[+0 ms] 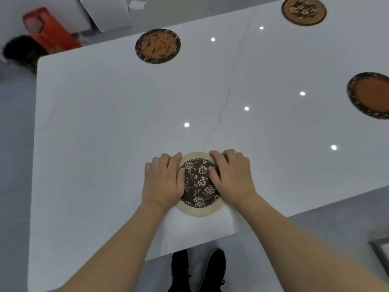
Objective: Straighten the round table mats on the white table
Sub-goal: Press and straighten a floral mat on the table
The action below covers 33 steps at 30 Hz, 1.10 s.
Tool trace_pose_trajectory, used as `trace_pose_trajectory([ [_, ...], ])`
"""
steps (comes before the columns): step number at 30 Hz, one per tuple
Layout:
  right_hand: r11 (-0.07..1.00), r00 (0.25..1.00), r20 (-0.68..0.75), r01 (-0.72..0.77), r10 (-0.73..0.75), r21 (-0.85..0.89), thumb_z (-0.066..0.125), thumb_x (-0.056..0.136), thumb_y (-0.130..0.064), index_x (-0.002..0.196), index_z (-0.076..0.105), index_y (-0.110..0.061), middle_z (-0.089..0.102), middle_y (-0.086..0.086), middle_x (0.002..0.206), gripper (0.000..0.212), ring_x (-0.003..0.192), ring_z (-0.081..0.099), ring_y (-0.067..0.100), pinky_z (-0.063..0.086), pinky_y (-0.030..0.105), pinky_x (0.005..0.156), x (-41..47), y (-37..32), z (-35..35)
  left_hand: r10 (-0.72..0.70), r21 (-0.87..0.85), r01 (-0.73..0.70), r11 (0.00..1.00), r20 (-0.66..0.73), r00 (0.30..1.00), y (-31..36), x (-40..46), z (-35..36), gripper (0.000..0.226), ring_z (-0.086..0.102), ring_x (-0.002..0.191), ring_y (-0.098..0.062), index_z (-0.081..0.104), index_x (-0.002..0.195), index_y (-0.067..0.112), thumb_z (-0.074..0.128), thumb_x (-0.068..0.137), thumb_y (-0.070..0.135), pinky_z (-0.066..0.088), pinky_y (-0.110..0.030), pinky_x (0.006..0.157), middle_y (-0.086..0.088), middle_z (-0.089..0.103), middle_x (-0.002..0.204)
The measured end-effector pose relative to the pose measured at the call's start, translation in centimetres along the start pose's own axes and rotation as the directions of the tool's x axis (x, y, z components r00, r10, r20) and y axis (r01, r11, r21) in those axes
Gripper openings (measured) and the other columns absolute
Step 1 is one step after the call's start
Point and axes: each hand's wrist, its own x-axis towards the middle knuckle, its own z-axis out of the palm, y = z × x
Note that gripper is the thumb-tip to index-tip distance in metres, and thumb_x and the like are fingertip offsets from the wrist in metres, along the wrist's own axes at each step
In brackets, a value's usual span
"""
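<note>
A round mat [199, 184] with a beige rim and a dark brown floral centre lies near the front edge of the white table [105, 133]. My left hand [163, 182] presses flat on its left side, thumb on the floral part. My right hand [231, 178] rests on its right side, fingers over the rim. Three other round mats lie farther off: an orange and dark one [157, 45] at the far middle, another [303, 10] at the far right, and one [370, 95] cut off by the right edge.
Ceiling lights reflect as bright spots on the glossy top. A red object [50, 30] and a dark object [19, 50] stand on the floor beyond the far left corner. My dark shoes [197, 270] show below the table's front edge.
</note>
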Motion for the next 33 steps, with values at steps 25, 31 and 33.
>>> trace_pose_trajectory([
  [25,0.993,0.992,-0.13,0.025,-0.01,0.113,0.048,0.089,-0.033,0.12,0.055,-0.026,0.052,-0.002,0.108,0.033,0.092,0.048,0.021,0.033,0.036,0.088,0.0,0.6,1.3,-0.023,-0.165,0.007,0.986,-0.095,0.995,-0.4,0.0,0.4,0.027,0.046,0.085,-0.025,0.055,0.104,0.014,0.039,0.093,0.032,0.03,-0.037,0.083,-0.002,0.053,0.094],
  [31,0.987,0.985,-0.17,0.057,-0.031,0.151,0.049,0.088,-0.033,0.111,0.06,-0.025,0.052,-0.003,0.099,0.026,0.089,0.047,0.019,0.03,0.031,0.083,-0.2,0.8,1.5,-0.028,-0.188,0.006,0.982,-0.111,0.993,-0.4,0.0,0.7,0.016,0.045,0.086,-0.024,0.054,0.096,0.017,0.046,0.095,0.031,0.031,-0.038,0.084,0.002,0.053,0.089],
  [33,0.985,0.982,-0.187,0.064,-0.033,0.158,0.051,0.088,-0.032,0.108,0.06,-0.025,0.052,-0.003,0.097,0.024,0.088,0.047,0.019,0.03,0.031,0.083,-0.2,0.9,1.6,-0.025,-0.2,0.0,0.98,-0.122,0.992,-0.5,0.0,0.8,0.014,0.045,0.085,-0.024,0.054,0.094,0.018,0.048,0.095,0.031,0.032,-0.038,0.084,0.003,0.053,0.088],
])
